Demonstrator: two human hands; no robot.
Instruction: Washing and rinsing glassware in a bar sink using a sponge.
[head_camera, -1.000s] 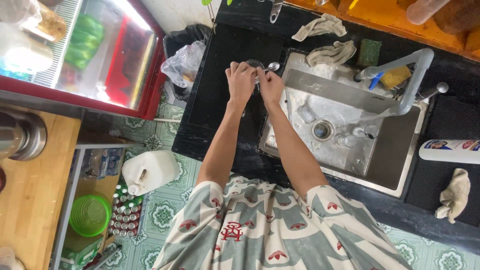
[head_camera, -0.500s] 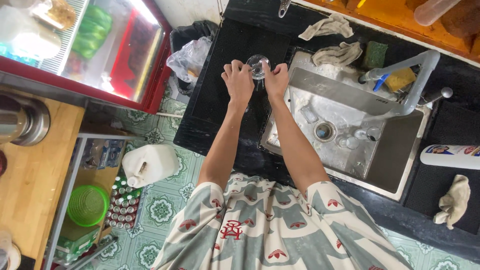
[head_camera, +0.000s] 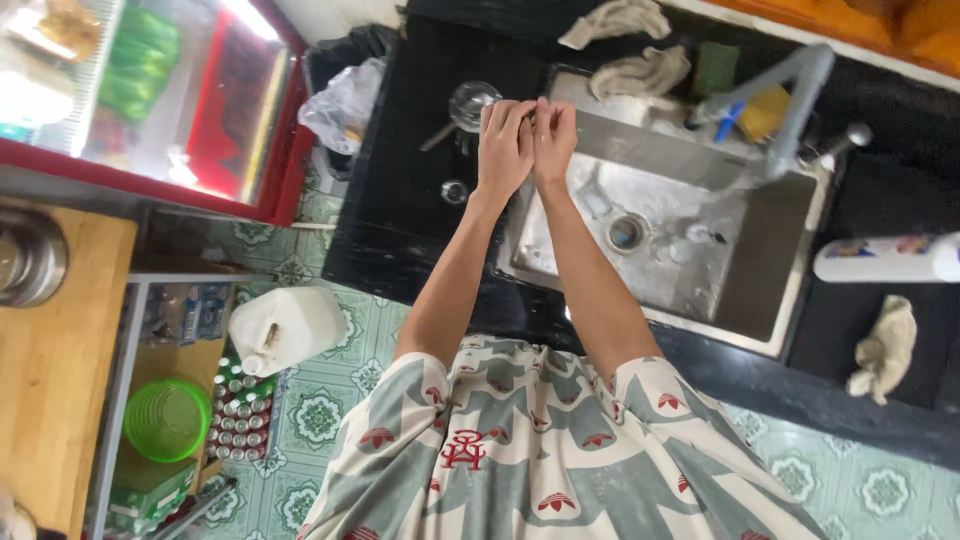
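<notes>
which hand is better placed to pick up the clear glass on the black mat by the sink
Left, probably. The left hand lies right beside the clear glass, fingertips almost at it. The right hand sits over the sink edge, with the left hand between it and the glass.

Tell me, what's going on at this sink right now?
A person stands at a steel sink set in a black counter, both arms stretched forward. The left hand and right hand are pressed together over the sink's left edge, beside a clear glass standing on the black drying mat. Whether the fingers hold anything small is hidden. Rags, sponges and a grey tap sit around the basin.
</notes>
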